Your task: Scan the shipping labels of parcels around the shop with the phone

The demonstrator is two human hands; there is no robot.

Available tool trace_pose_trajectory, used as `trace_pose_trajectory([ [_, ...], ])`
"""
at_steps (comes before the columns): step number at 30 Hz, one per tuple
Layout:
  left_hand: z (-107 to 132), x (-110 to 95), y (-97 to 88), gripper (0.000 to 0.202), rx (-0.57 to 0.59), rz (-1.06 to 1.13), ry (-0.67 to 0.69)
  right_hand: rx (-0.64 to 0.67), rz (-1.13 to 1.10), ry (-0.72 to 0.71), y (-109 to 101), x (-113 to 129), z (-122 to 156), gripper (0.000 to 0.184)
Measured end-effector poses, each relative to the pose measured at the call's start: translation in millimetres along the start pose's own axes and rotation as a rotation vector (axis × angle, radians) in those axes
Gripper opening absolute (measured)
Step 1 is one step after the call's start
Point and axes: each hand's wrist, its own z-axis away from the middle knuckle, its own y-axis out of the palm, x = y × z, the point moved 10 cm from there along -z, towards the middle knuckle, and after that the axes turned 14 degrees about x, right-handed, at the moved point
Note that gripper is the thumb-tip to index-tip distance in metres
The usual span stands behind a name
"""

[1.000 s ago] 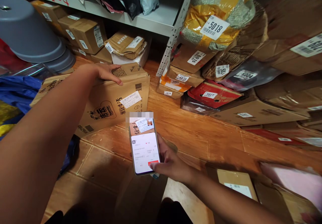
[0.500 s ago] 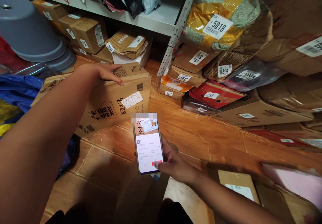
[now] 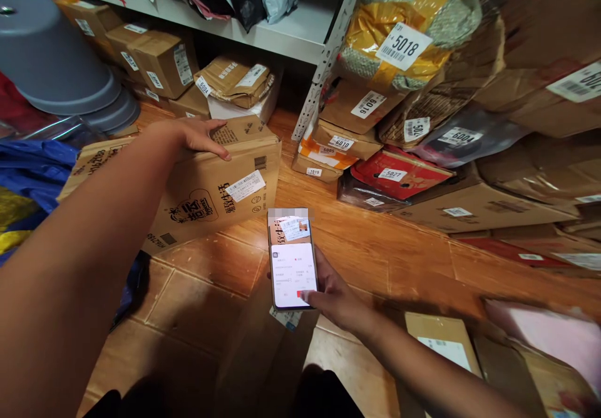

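Observation:
My left hand (image 3: 200,137) grips the upper edge of a large cardboard box (image 3: 201,186), its thumb over the printed side. That box leans at an angle, with a white shipping label (image 3: 245,185) facing me. In my right hand (image 3: 328,293) is a smartphone (image 3: 293,274), its lit screen facing up. The thumb rests at a red button low on the screen. The upper part of the screen shows a picture of the label. Between my legs, below the phone, stands another cardboard box (image 3: 263,355), largely in shadow.
Stacked parcels with numbered labels, among them a red box (image 3: 399,171), line the right side. A metal shelf (image 3: 300,36) with bagged parcels stands ahead, small boxes (image 3: 164,61) beneath it. Grey stacked stools (image 3: 51,49) and a blue sheet (image 3: 32,168) are at left.
The phone has moved a little to the right and slightly up in my right hand. My left hand stays on the box, which keeps its place.

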Motion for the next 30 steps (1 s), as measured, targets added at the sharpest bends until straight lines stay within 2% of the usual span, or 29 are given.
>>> trace_pose_trajectory([
  [3, 11.4, -9.6, 8.9, 0.118, -0.032, 0.009, -0.009, -0.069, -0.012, -0.016, -10.9, 0.3, 9.6, 0.075],
  [6, 28.2, -26.1, 19.2, 0.112, -0.117, -0.002, 0.033, -0.206, -0.003, -0.017, -27.0, 3.3, 27.8, 0.076],
  [10, 53.3, -44.1, 30.0, 0.107, -0.224, -0.046, 0.075, -0.330, -0.028, -0.033, -35.4, 14.7, 53.4, 0.071],
  [12, 75.8, -58.2, 32.5, 0.097, -0.357, -0.075, 0.082, -0.411, -0.047, -0.065, -39.9, 21.9, 68.0, 0.074],
  [14, 110.7, -83.4, 46.4, 0.082, -0.533, -0.065, 0.100, -0.503, -0.076, -0.103, -47.1, 26.6, 85.3, 0.079],
  [15, 130.0, -100.3, 63.2, 0.071, -0.595, -0.038, 0.117, -0.542, -0.095, -0.116, -51.3, 27.1, 94.3, 0.080],
  [16, 145.7, -119.8, 89.6, 0.064, -0.589, -0.011, 0.137, -0.575, -0.112, -0.126, -55.6, 26.7, 103.0, 0.080],
  [17, 157.8, -142.9, 124.5, 0.068, -0.520, 0.021, 0.185, -0.599, -0.126, -0.131, -59.8, 25.7, 111.1, 0.080],
  [20, 178.0, -215.6, 263.0, 0.101, -0.028, 0.027, 0.348, -0.650, -0.141, -0.153, -70.9, 22.2, 130.9, 0.074],
  [21, 182.5, -228.9, 302.1, 0.110, 0.094, 0.033, 0.343, -0.667, -0.147, -0.157, -74.0, 20.2, 135.7, 0.071],
  [22, 184.1, -236.1, 330.9, 0.117, 0.159, 0.030, 0.310, -0.686, -0.158, -0.160, -76.8, 17.6, 139.6, 0.069],
  [23, 183.1, -240.5, 348.9, 0.121, 0.164, 0.009, 0.278, -0.702, -0.172, -0.160, -79.2, 14.4, 142.3, 0.066],
  [25, 174.5, -244.0, 366.7, 0.131, 0.144, -0.030, 0.237, -0.718, -0.186, -0.155, -82.5, 8.2, 144.2, 0.064],
  [28, 158.1, -245.6, 371.2, 0.148, 0.132, -0.046, 0.227, -0.705, -0.186, -0.144, -85.8, 0.4, 140.5, 0.062],
  [30, 151.5, -247.3, 369.4, 0.151, 0.141, -0.045, 0.236, -0.694, -0.202, -0.141, -87.9, -4.2, 136.7, 0.062],
])
